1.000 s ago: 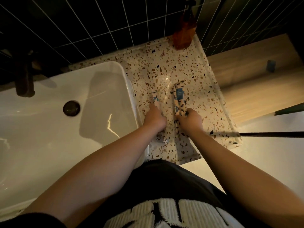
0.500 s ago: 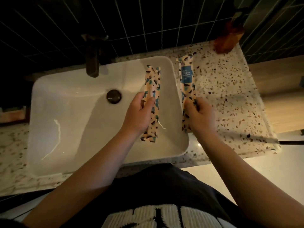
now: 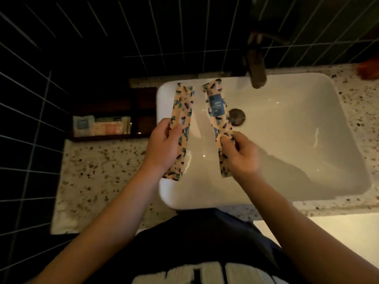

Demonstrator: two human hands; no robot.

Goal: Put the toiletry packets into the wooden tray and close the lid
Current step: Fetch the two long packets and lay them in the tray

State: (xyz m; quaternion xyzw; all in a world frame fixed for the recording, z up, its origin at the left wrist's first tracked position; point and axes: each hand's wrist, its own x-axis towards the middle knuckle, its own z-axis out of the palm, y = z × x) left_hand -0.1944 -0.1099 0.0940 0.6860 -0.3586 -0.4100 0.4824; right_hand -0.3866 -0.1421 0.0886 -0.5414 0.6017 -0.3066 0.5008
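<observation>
My left hand (image 3: 162, 146) grips a long patterned toiletry packet (image 3: 181, 111), held upright over the sink's left rim. My right hand (image 3: 241, 154) grips a second long packet with a blue label (image 3: 217, 107) over the basin. The dark wooden tray (image 3: 111, 136) sits on the counter left of the sink against the wall, open, with a few flat packets (image 3: 102, 125) lying inside. Its lid is not clear in the dim light.
A white rectangular sink (image 3: 287, 140) with a round drain (image 3: 236, 116) and a dark faucet (image 3: 256, 66) fills the middle. Speckled terrazzo counter (image 3: 98, 171) lies on both sides. Dark tiled walls stand behind and to the left. An orange bottle (image 3: 368, 68) is at the far right.
Both hands lifted the two packets off the right counter and carried them leftward across the sink. The view swung left, bringing the wooden tray into sight.
</observation>
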